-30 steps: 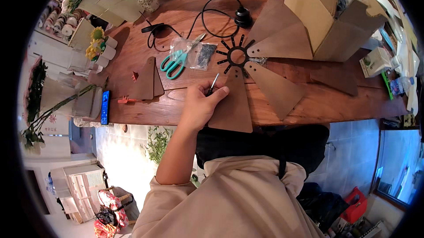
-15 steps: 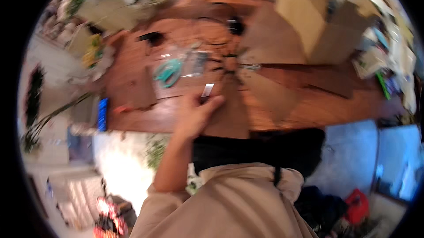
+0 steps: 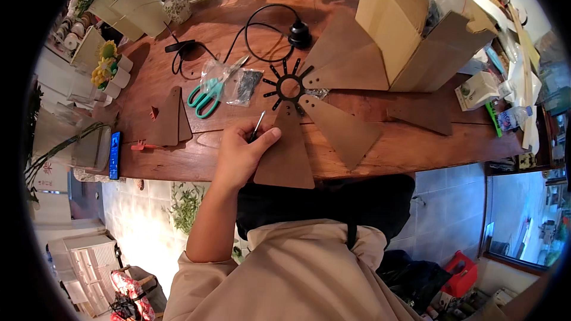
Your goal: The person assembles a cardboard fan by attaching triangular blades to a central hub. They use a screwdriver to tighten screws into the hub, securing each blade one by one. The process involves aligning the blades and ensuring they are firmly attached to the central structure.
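Observation:
My left hand [image 3: 241, 153] is closed around a small screwdriver [image 3: 259, 123], its metal shaft pointing up and away; most of the handle is hidden. The thumb lies at the edge of a brown, tapered panel [image 3: 288, 157] at the table's front. That panel's narrow end meets a black ring with spokes [image 3: 280, 89]. Two more brown panels fan out from the ring: a large one [image 3: 351, 53] toward the far right and another [image 3: 342, 127] toward the near right. A small clear bag [image 3: 317, 92] lies partly beneath them. My right hand is out of view.
Teal-handled scissors [image 3: 206, 99] lie by a plastic bag of dark small parts [image 3: 247, 86]. Behind them curls a black cable [image 3: 247, 32] with a round black fitting [image 3: 299, 35]. A cardboard box [image 3: 410, 41] stands far right. Loose brown panels [image 3: 172, 120] and a phone [image 3: 115, 154] lie left.
The view has steadied from a blur, and the scene sits slightly further left in it. My left hand keeps its hold on the screwdriver beside the panel.

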`<state>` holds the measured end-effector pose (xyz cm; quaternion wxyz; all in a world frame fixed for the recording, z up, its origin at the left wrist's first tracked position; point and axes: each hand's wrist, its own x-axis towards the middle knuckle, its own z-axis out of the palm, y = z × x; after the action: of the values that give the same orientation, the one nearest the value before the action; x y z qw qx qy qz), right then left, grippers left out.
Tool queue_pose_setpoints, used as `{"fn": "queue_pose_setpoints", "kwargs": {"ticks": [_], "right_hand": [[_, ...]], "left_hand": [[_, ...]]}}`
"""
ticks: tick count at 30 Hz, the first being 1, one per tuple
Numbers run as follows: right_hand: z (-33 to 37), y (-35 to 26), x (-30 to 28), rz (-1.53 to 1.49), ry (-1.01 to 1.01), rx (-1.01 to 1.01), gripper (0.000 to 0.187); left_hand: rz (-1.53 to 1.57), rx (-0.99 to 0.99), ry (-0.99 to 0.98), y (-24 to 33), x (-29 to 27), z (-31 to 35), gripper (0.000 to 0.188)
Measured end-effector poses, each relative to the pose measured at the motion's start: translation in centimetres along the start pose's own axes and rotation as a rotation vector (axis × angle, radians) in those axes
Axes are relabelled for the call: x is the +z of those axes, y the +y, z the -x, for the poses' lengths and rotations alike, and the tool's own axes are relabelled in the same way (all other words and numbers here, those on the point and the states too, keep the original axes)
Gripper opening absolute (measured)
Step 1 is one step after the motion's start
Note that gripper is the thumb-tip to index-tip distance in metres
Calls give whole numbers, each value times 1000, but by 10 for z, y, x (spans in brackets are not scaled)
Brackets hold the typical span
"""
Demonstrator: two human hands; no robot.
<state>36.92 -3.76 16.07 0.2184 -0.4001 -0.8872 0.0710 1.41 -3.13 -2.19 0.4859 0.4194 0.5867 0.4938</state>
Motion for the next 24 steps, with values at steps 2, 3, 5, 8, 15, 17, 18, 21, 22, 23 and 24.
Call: {"fn": "queue_pose_setpoints", "kwargs": {"ticks": [2,3,5,8,15,17,18,21,22,23,24], "right_hand": [[-1,1,-2,5,12,-2,25],[0,2,-3,6,13,0,24],[0,2,-8,8,17,-5,24],[-5,1,-8,-2,23,-17,24],[-13,-5,-8,-17,6,-56,23],[-9,-3,-6,-19,-16,-35,23],[-13,1,-8,-26,-23,-31,23],[-20,0,-1,-26,-39,-57,23],[-21,-1,0,-30,-34,-64,22],[-19,-2,1,-31,-37,-67,22],[-19,-2,-1,-26,-32,-71,22]], "left_hand": [[-36,-43,17,2,0,-2,20],[-30,-27,11,2,2,-2,20],[-74,-4,57,1,6,-1,19],[-12,12,31,2,2,-3,18],[-105,86,39,3,-1,0,17],[-139,77,46,3,5,-7,18],[-195,56,23,3,7,-5,18],[-124,69,61,4,7,0,21],[-13,45,72,3,6,3,22],[-14,58,70,4,5,0,22],[-76,63,53,4,4,-3,22]]}}
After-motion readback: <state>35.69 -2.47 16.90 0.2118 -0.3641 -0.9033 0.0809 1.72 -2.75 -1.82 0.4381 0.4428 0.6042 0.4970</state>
